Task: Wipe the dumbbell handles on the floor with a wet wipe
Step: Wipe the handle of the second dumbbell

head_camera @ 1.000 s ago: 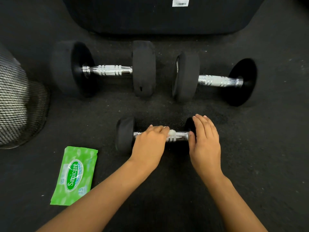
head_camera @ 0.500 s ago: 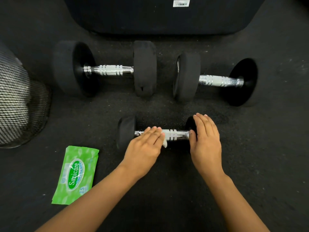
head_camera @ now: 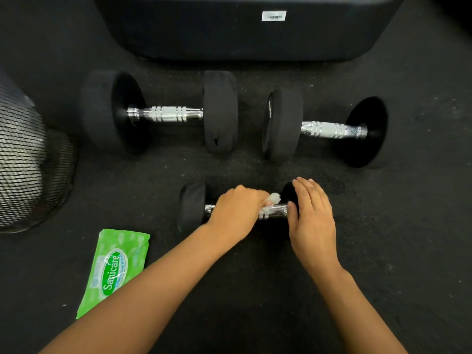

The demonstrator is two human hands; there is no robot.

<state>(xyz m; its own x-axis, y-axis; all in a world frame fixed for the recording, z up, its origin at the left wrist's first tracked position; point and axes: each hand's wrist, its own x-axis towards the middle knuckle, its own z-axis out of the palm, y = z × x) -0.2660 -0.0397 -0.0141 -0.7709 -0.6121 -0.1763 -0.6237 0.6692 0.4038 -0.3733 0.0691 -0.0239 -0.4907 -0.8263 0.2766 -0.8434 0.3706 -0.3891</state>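
A small dumbbell [head_camera: 192,208] with black ends and a chrome handle lies on the dark floor in front of me. My left hand [head_camera: 236,213] is wrapped over the handle with a white wet wipe [head_camera: 271,203] bunched in it, the wipe showing at the handle's right part. My right hand [head_camera: 311,215] rests flat on the dumbbell's right end, fingers together, holding it steady. Two bigger dumbbells lie farther back: one on the left [head_camera: 168,114] and one on the right [head_camera: 329,129], both with bare chrome handles.
A green wet-wipe pack [head_camera: 116,267] lies on the floor at my lower left. A black mesh bin [head_camera: 28,172] stands at the left edge. A large dark padded block [head_camera: 250,29] with a white label sits behind the dumbbells.
My left hand slid left along the handle, then back to the right with the wipe. My right hand stayed on the right end.
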